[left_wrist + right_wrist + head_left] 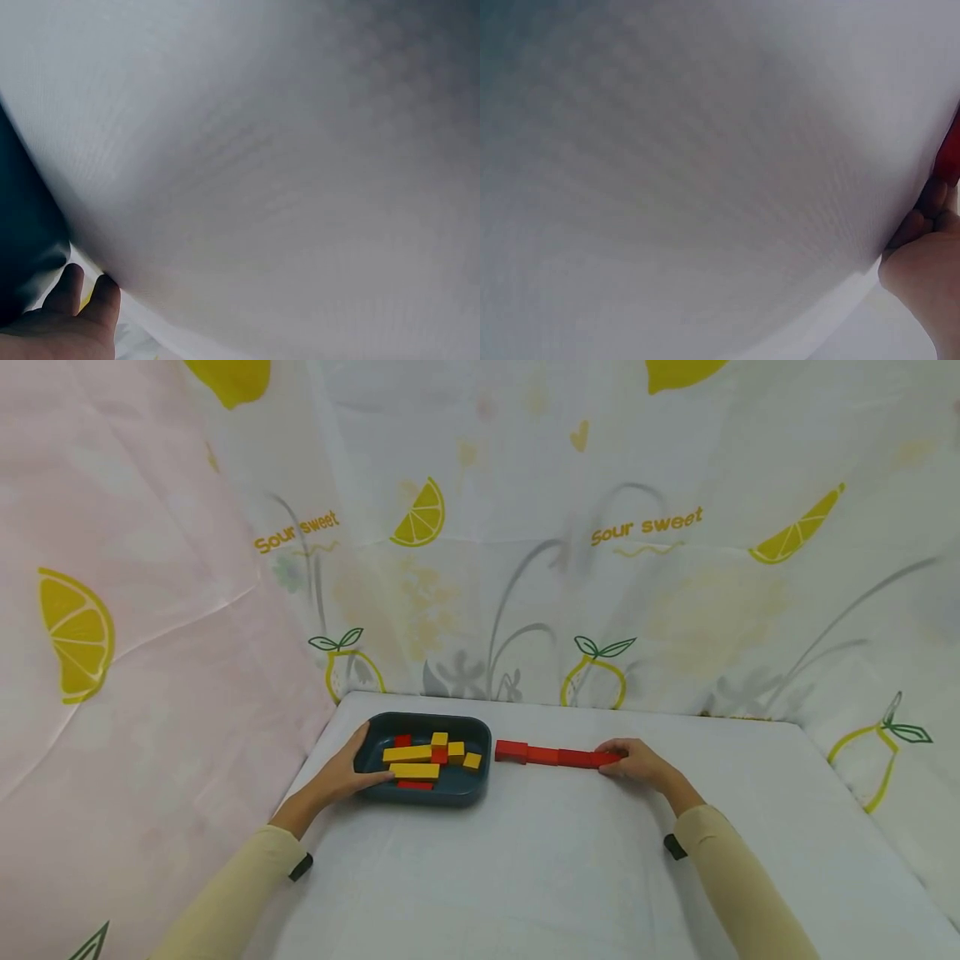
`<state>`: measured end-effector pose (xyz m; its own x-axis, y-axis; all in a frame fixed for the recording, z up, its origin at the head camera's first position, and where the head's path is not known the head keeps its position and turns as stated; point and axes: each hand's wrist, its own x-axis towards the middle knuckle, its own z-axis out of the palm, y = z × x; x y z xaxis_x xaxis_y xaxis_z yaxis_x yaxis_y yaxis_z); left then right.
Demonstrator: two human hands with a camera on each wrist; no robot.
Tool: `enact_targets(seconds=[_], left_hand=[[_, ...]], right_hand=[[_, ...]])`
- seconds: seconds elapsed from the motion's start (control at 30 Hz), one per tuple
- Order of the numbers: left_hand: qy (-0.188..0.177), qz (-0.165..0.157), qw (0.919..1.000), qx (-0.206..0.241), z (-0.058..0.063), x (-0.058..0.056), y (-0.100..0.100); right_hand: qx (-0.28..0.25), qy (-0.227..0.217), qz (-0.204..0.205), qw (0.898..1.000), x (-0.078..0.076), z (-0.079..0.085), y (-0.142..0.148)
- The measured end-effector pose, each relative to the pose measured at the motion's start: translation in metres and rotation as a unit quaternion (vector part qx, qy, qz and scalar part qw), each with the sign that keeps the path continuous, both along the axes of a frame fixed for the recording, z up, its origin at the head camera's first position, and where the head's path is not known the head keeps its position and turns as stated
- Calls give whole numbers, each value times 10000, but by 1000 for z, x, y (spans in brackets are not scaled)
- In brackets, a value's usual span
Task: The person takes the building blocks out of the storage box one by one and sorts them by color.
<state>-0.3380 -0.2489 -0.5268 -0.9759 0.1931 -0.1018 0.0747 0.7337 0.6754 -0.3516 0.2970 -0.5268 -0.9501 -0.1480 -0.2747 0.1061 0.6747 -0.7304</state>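
A dark blue tray point(480, 785) holds several yellow and red wooden blocks, among them a long yellow block point(416, 771) near its front. My left hand point(347, 770) grips the tray at its left side, the thumb reaching over the rim towards that long block. In the left wrist view, fingers point(103, 306) lie along the tray's outer wall. To the right of the tray, several red blocks point(542, 755) form a line end to end on the table. My right hand point(637, 762) pinches the red block point(604, 760) at the right end of that line.
A white cloth covers the table point(525, 877). Behind it hangs a lemon-print curtain point(510, 568), and a pinkish curtain point(135, 527) closes the left side. A dark strap piece point(675, 847) shows under the right sleeve.
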Motion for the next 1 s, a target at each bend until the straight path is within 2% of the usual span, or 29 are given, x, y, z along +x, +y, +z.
enact_targets(seconds=[1.0], left_hand=[[29,-34,10000,-8,1,0,0]], right_hand=[[14,20,102,9999,-1,-1,1]])
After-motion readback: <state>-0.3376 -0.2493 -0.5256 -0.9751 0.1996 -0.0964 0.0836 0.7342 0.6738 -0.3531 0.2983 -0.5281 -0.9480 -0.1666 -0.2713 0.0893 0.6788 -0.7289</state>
